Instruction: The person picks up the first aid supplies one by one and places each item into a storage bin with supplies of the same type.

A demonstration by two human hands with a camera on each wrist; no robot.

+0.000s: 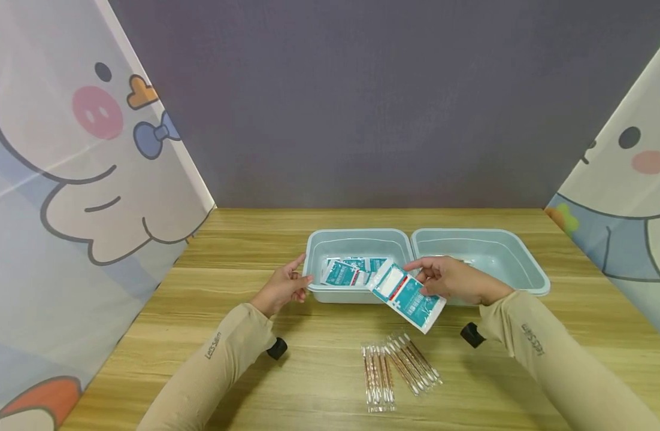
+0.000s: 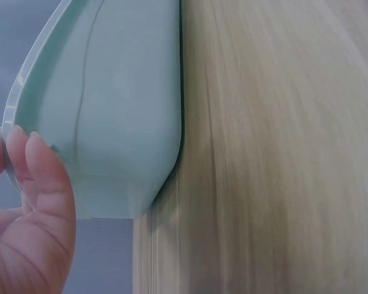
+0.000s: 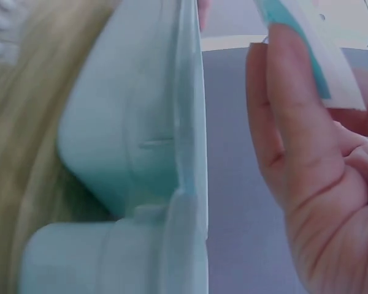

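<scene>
My right hand point(image 1: 453, 280) pinches a flat teal-and-white packet point(image 1: 408, 294) with a red stripe, held tilted above the front rim of the left basin. In the right wrist view, the thumb and fingers lie on either side of the packet point(image 3: 322, 67). My left hand point(image 1: 284, 284) holds the left corner of the pale blue-green plastic basin point(image 1: 335, 296). The left wrist view shows its fingertips at the basin's rim point(image 2: 13, 101). Inside that basin lie several similar packets point(image 1: 343, 274), overlapping one another.
A second pale basin point(image 1: 524, 269) stands against the first on the right; small pale items show in it, partly behind my right hand. Two bundles of wrapped cotton swabs, one on the left point(image 1: 378, 378) and one on the right point(image 1: 413, 364), lie on the wooden table point(image 1: 287, 395).
</scene>
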